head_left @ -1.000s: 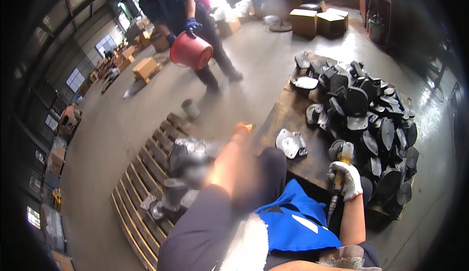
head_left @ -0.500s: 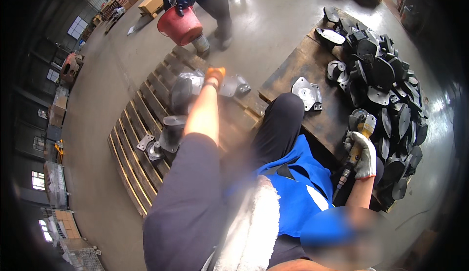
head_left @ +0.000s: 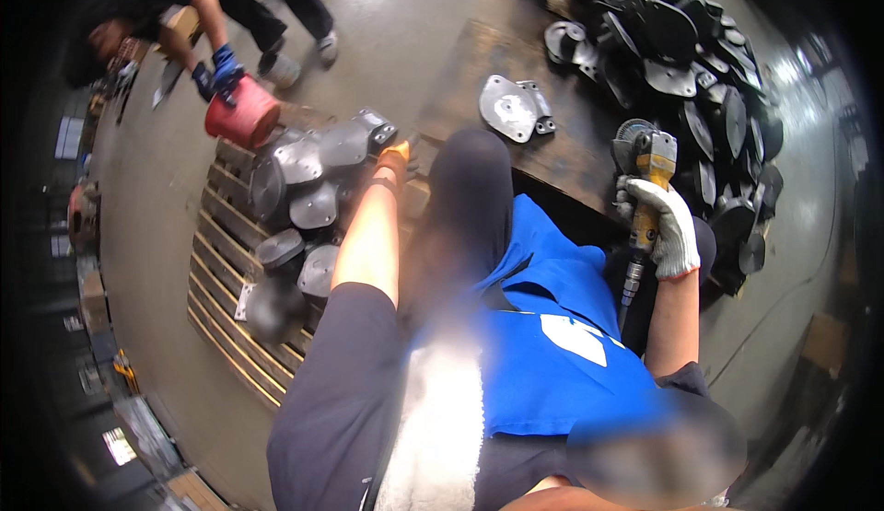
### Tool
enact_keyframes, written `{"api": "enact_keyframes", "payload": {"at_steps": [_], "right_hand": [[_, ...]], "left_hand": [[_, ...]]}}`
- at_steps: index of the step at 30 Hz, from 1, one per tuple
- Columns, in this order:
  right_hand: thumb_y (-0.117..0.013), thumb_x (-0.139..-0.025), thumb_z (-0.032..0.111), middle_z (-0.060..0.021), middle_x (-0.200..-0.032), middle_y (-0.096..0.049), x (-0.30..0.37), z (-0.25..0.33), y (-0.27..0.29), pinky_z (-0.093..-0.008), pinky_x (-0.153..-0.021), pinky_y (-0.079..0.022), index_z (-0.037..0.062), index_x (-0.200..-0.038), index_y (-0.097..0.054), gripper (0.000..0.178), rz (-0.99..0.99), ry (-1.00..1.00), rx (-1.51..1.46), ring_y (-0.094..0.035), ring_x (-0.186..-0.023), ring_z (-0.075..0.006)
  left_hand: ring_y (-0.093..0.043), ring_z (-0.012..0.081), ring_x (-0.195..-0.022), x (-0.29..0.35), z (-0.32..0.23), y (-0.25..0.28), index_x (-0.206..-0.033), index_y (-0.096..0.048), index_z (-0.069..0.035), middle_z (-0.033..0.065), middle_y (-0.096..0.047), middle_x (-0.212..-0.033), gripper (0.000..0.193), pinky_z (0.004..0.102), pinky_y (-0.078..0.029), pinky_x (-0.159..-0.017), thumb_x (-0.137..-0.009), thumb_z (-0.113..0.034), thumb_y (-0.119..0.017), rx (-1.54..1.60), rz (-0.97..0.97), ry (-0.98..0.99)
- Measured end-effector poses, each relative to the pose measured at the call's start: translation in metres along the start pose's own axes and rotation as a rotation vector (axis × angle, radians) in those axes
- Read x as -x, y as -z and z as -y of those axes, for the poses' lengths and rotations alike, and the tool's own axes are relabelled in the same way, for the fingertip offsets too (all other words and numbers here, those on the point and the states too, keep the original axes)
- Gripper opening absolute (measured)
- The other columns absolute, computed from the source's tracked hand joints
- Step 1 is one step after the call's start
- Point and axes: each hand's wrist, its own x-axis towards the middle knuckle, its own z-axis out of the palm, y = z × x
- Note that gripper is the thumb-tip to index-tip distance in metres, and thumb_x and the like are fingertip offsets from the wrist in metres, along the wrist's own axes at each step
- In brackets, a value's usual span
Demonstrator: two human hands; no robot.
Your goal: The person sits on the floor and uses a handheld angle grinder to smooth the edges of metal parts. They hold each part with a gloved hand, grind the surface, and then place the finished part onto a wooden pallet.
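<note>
While the right hand (head_left: 675,226), in a white glove, has its fingers wrapped around the yellow grinder (head_left: 656,166), the tool's disc (head_left: 628,143) sits by the near edge of the wooden bench (head_left: 451,87), toward its right corner. Dark metal plates (head_left: 669,32) are heaped along the bench's right side, and a single grey plate (head_left: 509,110) lies apart, near the left corner of the near edge. The left hand (head_left: 394,157), in orange, is beside grey castings (head_left: 343,143) on the slatted pallet's (head_left: 221,276) right side; I cannot tell whether it grips one. At the pallet's far edge, a co-worker's blue-gloved hands (head_left: 226,74) hold a red bucket (head_left: 247,115).
</note>
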Motion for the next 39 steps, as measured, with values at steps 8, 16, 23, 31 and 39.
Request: {"api": "enact_keyframes", "payload": {"at_steps": [8,16,23,31,39], "right_hand": [[-0.071,-0.090,0.012,-0.0120,-0.100,-0.070,0.013,-0.003,0.003,-0.0258,-0.070,-0.056,-0.0057,-0.119,-0.063,0.035,-0.080,-0.032,-0.059,-0.068,-0.079,-0.0167],[-0.073,-0.087,0.008,-0.0153,-0.103,-0.069,0.005,-0.009,0.009,-0.0290,-0.073,-0.057,-0.0058,-0.118,-0.061,0.036,-0.173,-0.040,-0.085,-0.068,-0.083,-0.0191],[-0.072,-0.088,0.010,-0.0132,-0.098,-0.068,-0.001,0.000,-0.005,-0.0273,-0.071,-0.055,-0.0059,-0.119,-0.061,0.036,-0.176,-0.051,-0.038,-0.067,-0.079,-0.0179],[-0.072,-0.089,0.010,-0.0101,-0.094,-0.069,-0.011,-0.006,0.001,-0.0257,-0.068,-0.055,-0.0037,-0.114,-0.063,0.030,-0.111,-0.093,-0.014,-0.066,-0.076,-0.0166],[-0.071,-0.092,0.014,-0.0098,-0.099,-0.072,-0.013,-0.007,0.004,-0.0293,-0.077,-0.059,-0.0022,-0.117,-0.065,0.031,0.018,-0.077,-0.010,-0.070,-0.084,-0.0192]], "left_hand": [[-0.065,0.0300,-0.120,-0.003,-0.059,-0.101,-0.144,-0.055,-0.015,0.0172,-0.068,-0.130,0.050,0.0419,-0.050,-0.101,-0.101,-0.039,-0.055,-0.662,0.062,-0.412],[-0.065,0.0347,-0.121,-0.011,-0.085,-0.155,-0.141,-0.056,-0.001,0.0242,-0.063,-0.136,0.069,0.0411,-0.049,-0.104,-0.090,-0.042,-0.073,-0.576,-0.010,-0.185],[-0.069,0.0368,-0.095,-0.025,-0.066,-0.168,-0.109,-0.073,-0.002,0.0208,-0.074,-0.101,0.066,0.0431,-0.052,-0.087,-0.074,-0.057,-0.084,-0.368,-0.090,-0.492],[-0.069,0.0401,-0.108,0.032,-0.092,-0.140,-0.112,-0.074,-0.006,0.0222,-0.073,-0.113,0.051,0.0431,-0.054,-0.092,-0.074,-0.042,-0.074,-0.385,-0.364,-0.509],[-0.069,0.0421,-0.102,0.161,-0.063,0.101,-0.103,-0.075,-0.007,0.0231,-0.073,-0.108,0.040,0.0469,-0.056,-0.088,-0.077,-0.035,-0.064,-0.576,-0.764,-0.586]]}}
